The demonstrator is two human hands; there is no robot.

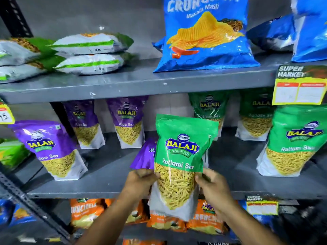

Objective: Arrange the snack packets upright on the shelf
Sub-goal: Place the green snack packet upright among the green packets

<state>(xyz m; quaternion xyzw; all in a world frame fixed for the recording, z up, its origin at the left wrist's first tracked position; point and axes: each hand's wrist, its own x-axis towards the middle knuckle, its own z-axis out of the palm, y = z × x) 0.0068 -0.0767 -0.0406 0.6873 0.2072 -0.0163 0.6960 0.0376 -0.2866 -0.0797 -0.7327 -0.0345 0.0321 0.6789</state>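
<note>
A green Ratlami Sev packet [180,152] is held upright in front of the middle shelf [106,174]. My left hand [139,183] grips its left side and my right hand [214,188] grips its right side, both at the clear window of yellow sev. Its bottom hangs below the shelf's front edge. A purple Aloo Sev packet [144,156] is partly hidden behind it. Other purple packets [49,149] stand upright to the left, and green Ratlami Sev packets [292,142] stand to the right.
On the upper shelf [134,82], green-and-white packets [88,53] lie flat in stacks, next to upright blue chips bags [207,34]. Yellow price tags [299,85] hang from the shelf edges. Orange packets [85,213] fill the shelf below. A black slotted upright [28,198] runs at the left.
</note>
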